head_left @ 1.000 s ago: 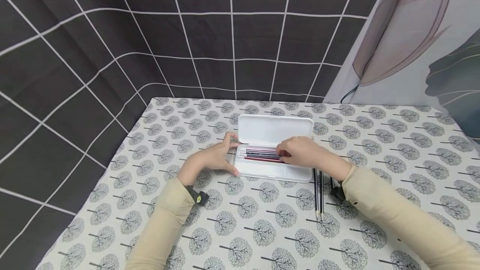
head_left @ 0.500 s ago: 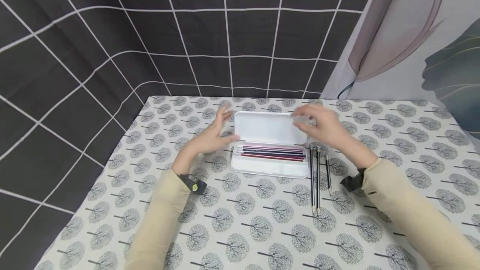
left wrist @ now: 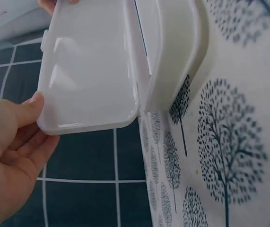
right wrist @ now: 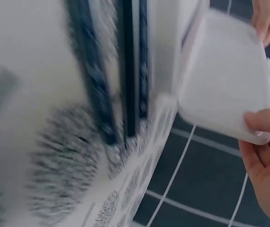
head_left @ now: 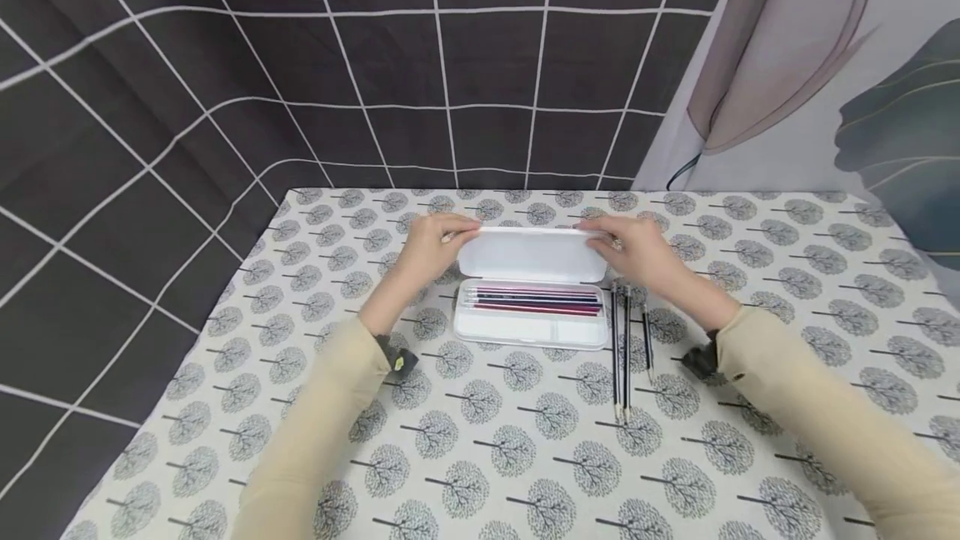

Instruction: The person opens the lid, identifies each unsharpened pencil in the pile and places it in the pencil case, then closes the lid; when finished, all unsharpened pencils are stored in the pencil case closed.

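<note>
A white pencil case lies on the table with its hinged lid raised at the back. Several dark, red and pinkish pencils lie side by side in its rear part. My left hand pinches the lid's upper left corner; in the left wrist view its thumb presses the inner face, fingers behind. At the upper right corner my right hand pinches the same lid, thumb inside and fingers behind, as the right wrist view shows.
Three dark pencils lie on the table right of the case: two long pencils and a shorter pencil. The tablecloth has a tree print. A dark gridded curtain hangs behind the table.
My right hand has left the pencils in the case and moved up to the lid's right corner. My left hand has gone from the case's left side to the lid's left corner.
</note>
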`<state>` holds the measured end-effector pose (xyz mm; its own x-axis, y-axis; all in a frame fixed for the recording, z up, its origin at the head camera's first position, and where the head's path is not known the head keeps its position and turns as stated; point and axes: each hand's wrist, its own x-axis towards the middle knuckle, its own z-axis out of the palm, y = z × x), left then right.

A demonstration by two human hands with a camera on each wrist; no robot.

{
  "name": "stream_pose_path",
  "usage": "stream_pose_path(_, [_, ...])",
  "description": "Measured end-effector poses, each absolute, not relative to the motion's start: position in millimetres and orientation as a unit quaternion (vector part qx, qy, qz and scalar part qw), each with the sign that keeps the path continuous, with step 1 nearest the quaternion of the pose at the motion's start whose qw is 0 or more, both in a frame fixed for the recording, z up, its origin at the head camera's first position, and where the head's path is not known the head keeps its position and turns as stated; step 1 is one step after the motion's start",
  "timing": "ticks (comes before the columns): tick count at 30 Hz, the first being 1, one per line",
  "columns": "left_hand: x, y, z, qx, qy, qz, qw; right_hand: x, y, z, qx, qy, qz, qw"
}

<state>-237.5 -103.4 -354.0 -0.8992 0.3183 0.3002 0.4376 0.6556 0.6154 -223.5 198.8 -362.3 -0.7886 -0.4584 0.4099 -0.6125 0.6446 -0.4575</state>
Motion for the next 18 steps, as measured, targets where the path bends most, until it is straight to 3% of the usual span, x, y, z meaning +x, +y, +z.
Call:
stream_pose_path(4, [-207,-114,-352,-0.198,-0.907,-0.372,0.013,-192,199,-370,0.353,-0.874,0.293,0.16])
stream_pose_path(9, [-164,-124,-363,-0.28,-0.905,-0.304,-0.099,-146,211,-386,0.389,-0.888,0.237,0.068])
stream_pose_path(13, [-139,-128,-373,-0.343,-0.901,-0.235,-0.127,-125,219,-393,0.398,-0.896,0.199,0.002])
stream_pose_path(18, [-127,-131,-378,-0.334,-0.906,-0.218,-0.14,-123,218,-395,0.391,-0.898,0.199,-0.019])
